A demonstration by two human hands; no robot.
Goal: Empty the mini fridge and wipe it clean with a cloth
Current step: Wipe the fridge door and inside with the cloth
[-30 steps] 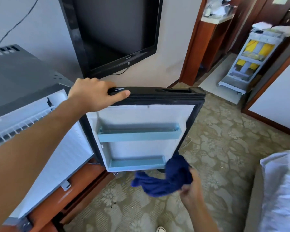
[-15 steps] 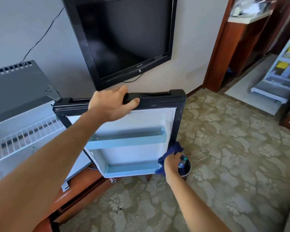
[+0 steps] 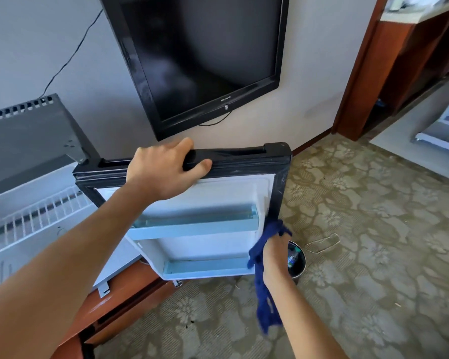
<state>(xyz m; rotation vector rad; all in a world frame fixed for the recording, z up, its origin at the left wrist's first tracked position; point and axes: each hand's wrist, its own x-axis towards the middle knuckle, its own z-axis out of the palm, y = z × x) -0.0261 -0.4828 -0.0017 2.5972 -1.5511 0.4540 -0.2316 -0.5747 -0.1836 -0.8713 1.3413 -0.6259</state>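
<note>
The mini fridge (image 3: 29,141) stands at the left with its door (image 3: 218,198) swung open toward me. My left hand (image 3: 163,169) grips the door's black top edge, fingers curled over it. My right hand (image 3: 275,252) holds a dark blue cloth (image 3: 263,294) against the door's right side, by the black seal, and a tail of the cloth hangs down below my wrist. Two light blue door shelves (image 3: 197,226) look bare. A white wire rack (image 3: 31,224) shows inside the fridge.
A black TV (image 3: 202,55) hangs on the wall above the door. A small round bin (image 3: 296,260) with a bottle in it sits on the patterned carpet (image 3: 360,242) just behind my right hand. A wooden cabinet (image 3: 119,301) carries the fridge. A wire hanger (image 3: 322,244) lies on the floor.
My right hand has risen with the cloth from below the door to its right edge. The view has shifted, and my left hand keeps its hold on the door's top.
</note>
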